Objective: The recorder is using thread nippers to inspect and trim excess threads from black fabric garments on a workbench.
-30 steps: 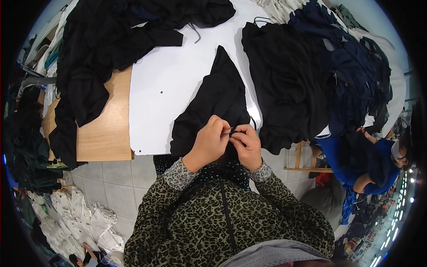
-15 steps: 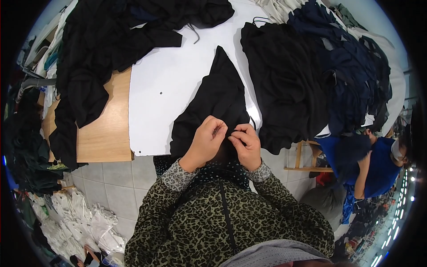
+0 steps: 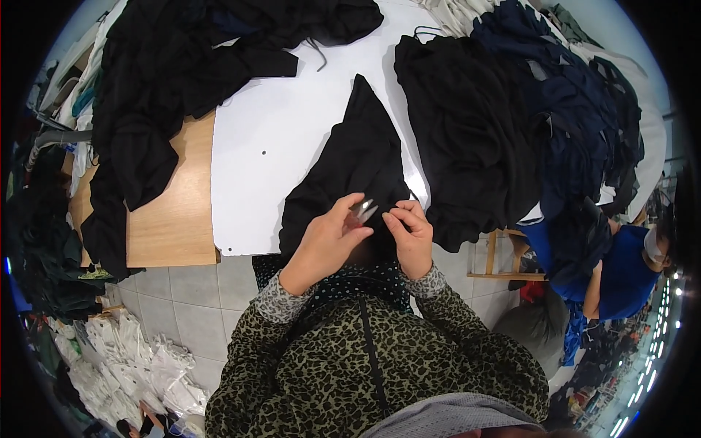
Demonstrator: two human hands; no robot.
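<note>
A black garment (image 3: 350, 157) lies partly on the white board at the table's near edge, its narrow end pointing away from me. Over its near part, my left hand (image 3: 326, 237) is closed around small thread snips (image 3: 364, 211), whose two metal blades show between thumb and forefinger and stand slightly apart. To the right, my right hand (image 3: 410, 237) pinches thumb and fingertips together at the garment's near right edge. Whether it grips cloth or a thread there is too small to tell. A short gap separates the snips from the right fingertips.
Black garments (image 3: 146, 95) heap at the left and far side; a black pile (image 3: 467, 139) and a navy pile (image 3: 580, 109) lie right. Beneath is a white board (image 3: 248, 190) on a wooden table (image 3: 171, 226). A person in blue (image 3: 621, 285) handles dark cloth at right.
My left hand has shifted slightly left and opened its grip, so the snips' blades now show. The right hand moved a little right, fingertips pinched. The person at right lowered the dark cloth.
</note>
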